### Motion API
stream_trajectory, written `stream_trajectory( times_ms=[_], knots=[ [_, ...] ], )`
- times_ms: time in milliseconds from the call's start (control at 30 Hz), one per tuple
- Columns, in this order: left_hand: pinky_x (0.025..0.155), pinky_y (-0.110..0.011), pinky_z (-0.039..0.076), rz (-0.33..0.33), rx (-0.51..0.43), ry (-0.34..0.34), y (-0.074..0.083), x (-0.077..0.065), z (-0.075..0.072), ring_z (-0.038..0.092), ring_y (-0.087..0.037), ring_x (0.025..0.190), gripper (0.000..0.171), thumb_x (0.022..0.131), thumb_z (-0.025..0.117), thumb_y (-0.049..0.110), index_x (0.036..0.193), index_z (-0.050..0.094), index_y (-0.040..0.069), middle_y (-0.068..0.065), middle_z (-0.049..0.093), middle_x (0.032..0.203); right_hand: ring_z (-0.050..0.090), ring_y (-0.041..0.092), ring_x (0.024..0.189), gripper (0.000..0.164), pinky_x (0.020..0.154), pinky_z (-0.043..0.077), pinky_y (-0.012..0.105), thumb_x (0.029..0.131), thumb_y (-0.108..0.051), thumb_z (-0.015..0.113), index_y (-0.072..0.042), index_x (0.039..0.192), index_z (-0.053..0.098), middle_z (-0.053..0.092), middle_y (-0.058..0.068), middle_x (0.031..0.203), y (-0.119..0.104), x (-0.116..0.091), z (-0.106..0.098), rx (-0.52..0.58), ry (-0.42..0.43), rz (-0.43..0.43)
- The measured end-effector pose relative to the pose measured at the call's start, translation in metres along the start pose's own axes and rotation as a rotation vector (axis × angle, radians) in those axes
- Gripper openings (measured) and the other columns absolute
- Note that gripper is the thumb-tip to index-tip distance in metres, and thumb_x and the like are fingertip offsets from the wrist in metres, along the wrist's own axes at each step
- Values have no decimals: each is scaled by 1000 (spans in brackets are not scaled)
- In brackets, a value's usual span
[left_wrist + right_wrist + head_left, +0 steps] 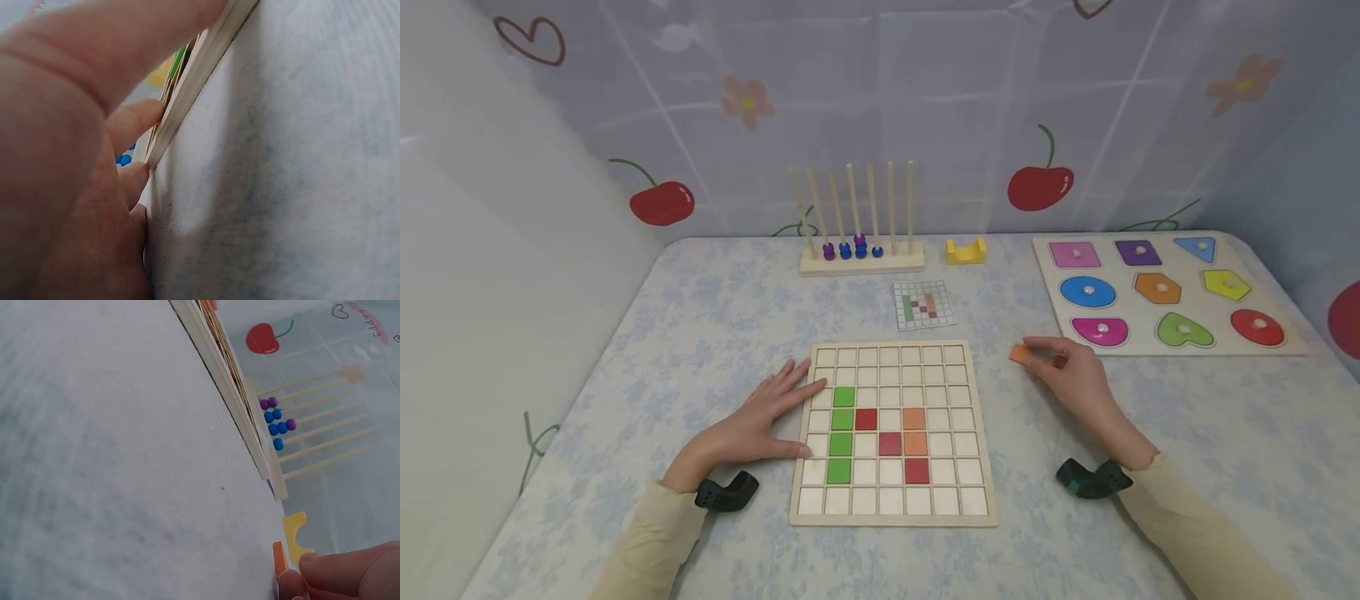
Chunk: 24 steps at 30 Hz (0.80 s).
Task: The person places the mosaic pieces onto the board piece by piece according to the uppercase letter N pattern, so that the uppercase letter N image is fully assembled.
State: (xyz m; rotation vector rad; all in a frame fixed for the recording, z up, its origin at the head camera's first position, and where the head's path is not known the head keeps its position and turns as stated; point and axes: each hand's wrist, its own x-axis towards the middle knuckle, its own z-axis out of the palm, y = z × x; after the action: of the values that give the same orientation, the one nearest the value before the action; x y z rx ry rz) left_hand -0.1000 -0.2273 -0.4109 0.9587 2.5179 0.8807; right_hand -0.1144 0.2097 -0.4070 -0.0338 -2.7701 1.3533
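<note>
A wooden grid board (877, 514) lies on the table, holding a column of green tiles (842, 420), several red tiles (890, 444) and two orange tiles (913, 431). My left hand (756, 425) rests at the board's left side, fingers spread; the thumb and fingertips touch its edge, also seen in the left wrist view. To the right of the board, apart from it, my right hand (1075, 382) pinches an orange tile (1019, 354) between thumb and fingers. The right wrist view shows that orange tile (279, 560) edge-on at the fingertips.
Behind the board lies a pattern card (924, 305) with coloured squares. Further back stand a peg rack (861, 265) with blue and purple beads and a yellow notched block (966, 252). A shape puzzle (1157, 312) with knobbed pieces occupies the right rear, near my right hand.
</note>
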Motion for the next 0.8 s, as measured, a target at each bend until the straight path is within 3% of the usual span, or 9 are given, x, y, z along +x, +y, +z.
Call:
stream_trajectory(
  times_ms=[333, 600, 800],
  knots=[
    [107, -53, 0, 1, -4, 2, 1, 0, -2, -8, -30, 139, 89, 79, 74, 43, 149, 27, 13, -10, 1, 156, 49, 24, 68, 26, 56, 41, 33, 84, -2, 68, 7, 108, 66, 56, 18, 94, -2, 7, 3, -179, 13, -111],
    [106, -53, 0, 11, 1, 2, -1, 1, -3, -9, -30, 139, 90, 79, 74, 43, 150, 27, 13, -11, 1, 156, 53, 23, 67, 16, 58, 44, 32, 82, 1, 69, 3, 97, 64, 62, 14, 85, -1, 8, 5, -136, 34, -136],
    [106, -54, 1, 10, 5, 2, -1, 1, -3, -9, -30, 139, 89, 79, 73, 43, 150, 27, 13, -11, 1, 156, 57, 23, 72, 9, 58, 45, 22, 87, -3, 65, 1, 95, 66, 65, 12, 86, -4, 7, 5, -86, 54, -121]
  ],
)
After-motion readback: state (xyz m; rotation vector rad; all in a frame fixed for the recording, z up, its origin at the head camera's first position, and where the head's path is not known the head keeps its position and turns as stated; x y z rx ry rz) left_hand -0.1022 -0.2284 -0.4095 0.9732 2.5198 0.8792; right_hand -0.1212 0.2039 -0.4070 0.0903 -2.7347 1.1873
